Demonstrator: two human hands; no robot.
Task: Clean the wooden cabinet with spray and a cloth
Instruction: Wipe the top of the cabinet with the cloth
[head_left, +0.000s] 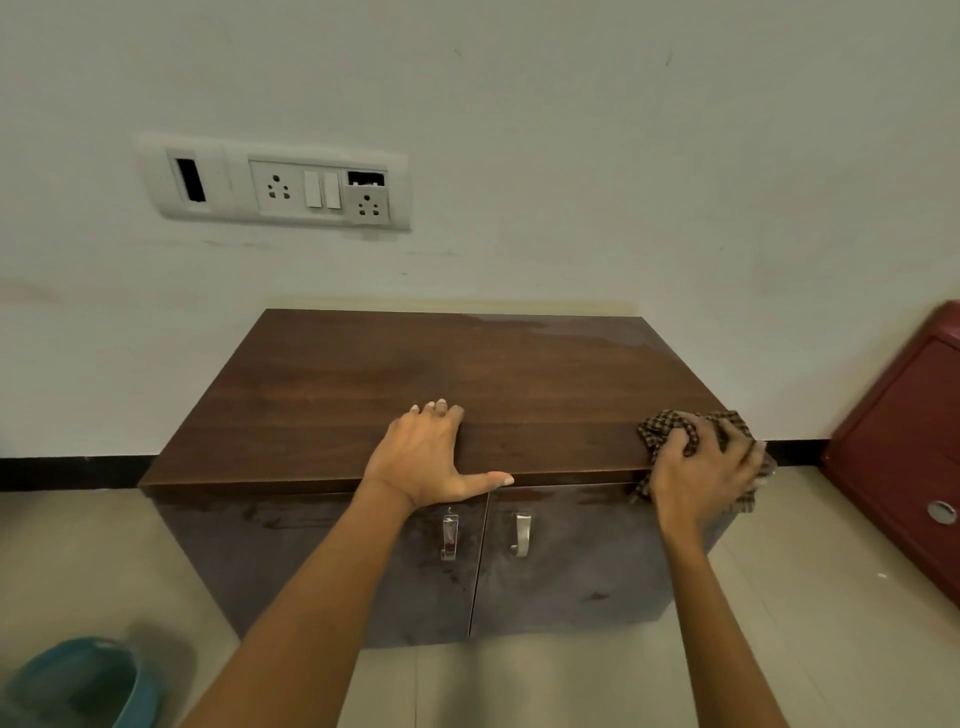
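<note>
Bare left hand (421, 457) with pale fingernails, bare right hand (701, 467), left forearm (311, 597) and right forearm (711, 597) both uncovered

low dark-brown wooden cabinet (415, 364) mid scene, two closed doors (571, 561) on near face, metal handles (450, 538) at centre seam, wet sheen on top's far right, brown checked cloth (670, 431) bunched on near right corner, draping over edge, gripped by right hand (696, 467)

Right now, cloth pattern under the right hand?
Brown-and-cream check; the cloth shows best in the head view.
</note>
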